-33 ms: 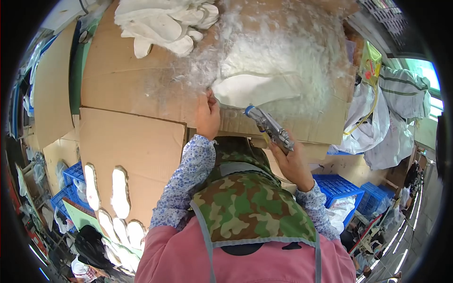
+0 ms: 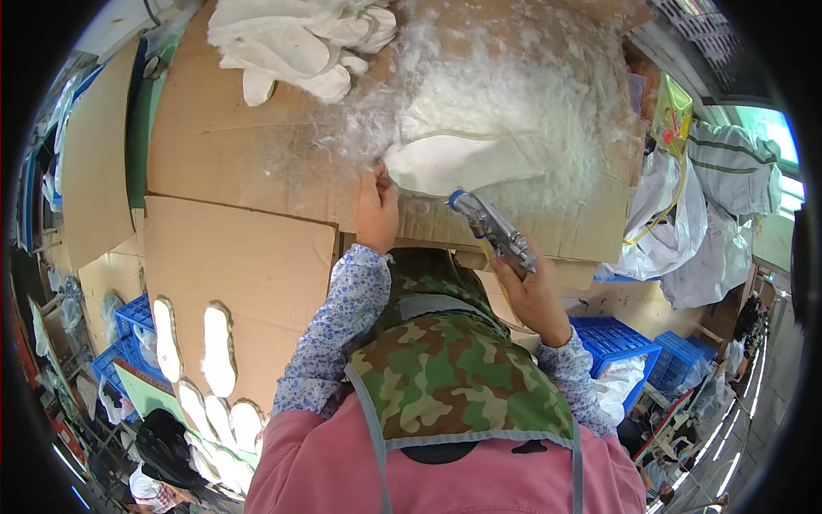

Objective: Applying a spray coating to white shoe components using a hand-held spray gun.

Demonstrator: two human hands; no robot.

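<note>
Holding the fingers [image 2: 369,182] of the left hand [image 2: 377,216] close together at the left tip of a white insole [image 2: 462,164], not showing clearly enough to tell whether pinching its edge or merely touching it. Gripping a metal spray gun [image 2: 497,233] in the right hand [image 2: 539,300], on the near right side of the insole, with fingers wrapping around the handle. Pointing the blue-ringed nozzle [image 2: 455,198] toward the insole's near edge. Showing the insole lying flat on a cardboard-covered bench [image 2: 205,141], with white fuzz [image 2: 522,68] spreading mostly beyond and right of it. Showing a heap of white insoles [image 2: 300,51] lying beyond and left of the insole, and more pale insoles [image 2: 219,351] resting well apart from it, on its near left side. Wearing flowered sleeves [image 2: 342,295] and a camouflage apron [image 2: 471,368] on the near side of the insole.
</note>
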